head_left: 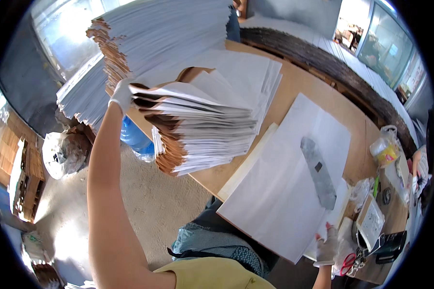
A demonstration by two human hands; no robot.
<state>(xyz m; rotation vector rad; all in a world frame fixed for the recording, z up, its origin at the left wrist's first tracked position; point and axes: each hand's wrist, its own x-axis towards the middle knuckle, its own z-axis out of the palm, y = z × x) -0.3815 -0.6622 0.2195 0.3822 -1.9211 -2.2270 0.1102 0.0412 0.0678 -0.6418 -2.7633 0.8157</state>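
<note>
Your left hand [121, 95], gloved in white, is closed on a thick stack of white paper bags [197, 123] lifted over the far left of the wooden table [294, 86]. Near right, your right hand [327, 245] rests with fingers loosely curled on the edge of a large white sheet [284, 192], beside a flat grey tool [318, 171]. Red-handled scissors [348, 264] lie just right of it.
</note>
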